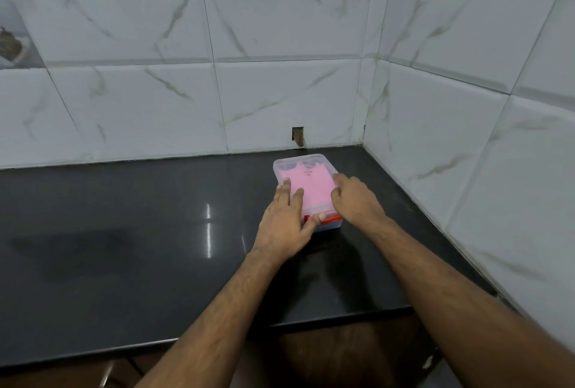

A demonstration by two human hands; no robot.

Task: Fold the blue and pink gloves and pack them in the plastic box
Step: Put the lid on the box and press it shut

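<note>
Two bare forearms in view, no sleeves, no gloves. Visible hair along both forearms. Left hand [287, 225] and right hand [357, 201] bare: no watch, bracelet or rings visible. Short nails on the few fingers [322, 217] that show tips. Wrists uncovered. Upper arms out of frame.

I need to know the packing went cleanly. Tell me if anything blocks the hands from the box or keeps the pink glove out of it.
Nothing visible does. The left hand and right hand already rest on the plastic box, and the pink glove lies inside it under the clear top.
</note>
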